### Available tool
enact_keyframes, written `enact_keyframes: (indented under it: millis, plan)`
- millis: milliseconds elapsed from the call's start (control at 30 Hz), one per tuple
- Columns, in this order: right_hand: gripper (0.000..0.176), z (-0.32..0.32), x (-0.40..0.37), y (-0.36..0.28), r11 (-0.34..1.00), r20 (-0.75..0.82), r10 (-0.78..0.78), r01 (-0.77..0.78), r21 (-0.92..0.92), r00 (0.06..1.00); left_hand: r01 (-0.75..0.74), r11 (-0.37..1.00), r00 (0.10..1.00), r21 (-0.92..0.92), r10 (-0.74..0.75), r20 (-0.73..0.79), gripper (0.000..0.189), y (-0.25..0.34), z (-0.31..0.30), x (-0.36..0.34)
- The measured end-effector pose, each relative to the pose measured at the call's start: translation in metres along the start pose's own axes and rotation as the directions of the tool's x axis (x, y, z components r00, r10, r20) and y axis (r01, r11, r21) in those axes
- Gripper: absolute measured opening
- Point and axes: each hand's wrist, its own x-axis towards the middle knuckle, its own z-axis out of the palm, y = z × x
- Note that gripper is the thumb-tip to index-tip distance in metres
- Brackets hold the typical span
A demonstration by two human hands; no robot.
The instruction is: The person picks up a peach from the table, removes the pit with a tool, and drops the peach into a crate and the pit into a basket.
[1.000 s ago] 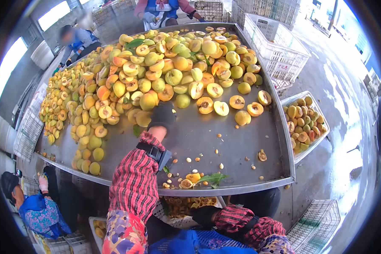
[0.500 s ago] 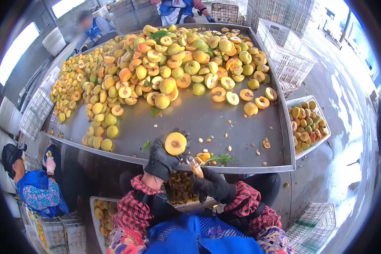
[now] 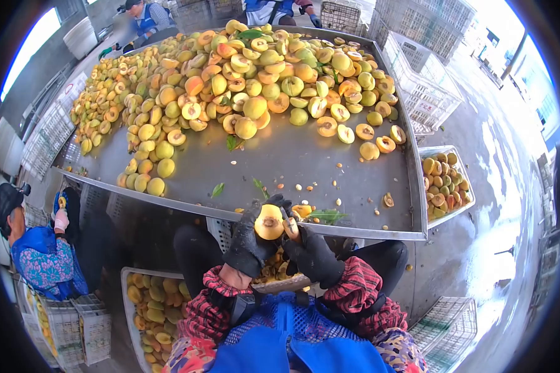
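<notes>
Both gloved hands meet just over the near edge of the metal table (image 3: 280, 168). My left hand (image 3: 245, 247), in a dark wet glove, is closed around a yellow peach half (image 3: 269, 222). The cut face points up and a brown hollow shows at its middle. My right hand (image 3: 314, 256), also in a dark glove, grips a small wood-handled pitting tool (image 3: 291, 228) against the right side of the peach half. The tool's metal end is hidden. Below the hands, a crate holds peach scraps (image 3: 274, 268). Orange peach pieces (image 3: 303, 211) and a green leaf (image 3: 328, 216) lie just beyond.
A large heap of whole and halved peaches (image 3: 249, 81) covers the table's far side. Crates of peach halves stand at left (image 3: 158, 304) and right (image 3: 445, 180). A co-worker (image 3: 46, 255) sits at left; others stand behind the table. Stacked white crates (image 3: 423, 81) stand far right.
The peach half has moved down and slightly right, and the pitting tool has come up against it. The hollow is now turned into view. The camera view has shifted a little.
</notes>
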Motion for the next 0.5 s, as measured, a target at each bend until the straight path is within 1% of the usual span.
enact_keyframes:
  millis: [33,67,167,200,267,367,467,500]
  plan:
    - [0.024,0.002,-0.004,-0.001,1.0,0.01,0.025,-0.026,0.004,1.0,0.013,0.915,0.998,-0.402,-0.039,-0.058,0.05,-0.002,-0.001,-0.002]
    - [0.025,0.004,-0.007,-0.003,0.999,0.018,0.052,-0.052,0.008,0.999,-0.044,0.924,0.999,-0.381,0.034,-0.032,0.05,-0.003,-0.003,-0.004]
    - [0.03,0.009,-0.012,-0.009,0.997,0.003,0.064,-0.064,-0.05,0.998,-0.109,0.901,0.993,-0.42,0.076,-0.095,0.049,0.013,0.012,-0.012]
    - [0.026,0.013,-0.012,-0.006,0.992,-0.036,-0.029,0.025,-0.128,0.999,-0.111,0.9,0.992,-0.421,0.077,-0.098,0.049,0.011,0.011,-0.013]
    - [0.019,0.022,-0.008,0.005,0.94,-0.087,-0.222,0.189,-0.285,0.971,-0.117,0.9,0.991,-0.421,0.078,-0.109,0.049,0.007,0.007,-0.018]
    - [0.026,0.023,-0.008,0.008,0.961,-0.014,-0.075,0.069,-0.269,0.997,-0.14,0.884,0.988,-0.446,0.093,-0.126,0.048,0.007,0.01,-0.022]
    - [0.022,0.026,-0.003,0.024,0.929,0.004,-0.054,0.051,-0.366,0.999,-0.181,0.878,0.979,-0.443,0.118,-0.165,0.046,0.006,0.011,-0.025]
    - [0.022,0.029,-0.003,0.022,0.909,-0.027,-0.072,0.054,-0.413,0.997,-0.203,0.882,0.972,-0.425,0.128,-0.198,0.046,0.005,0.013,-0.026]
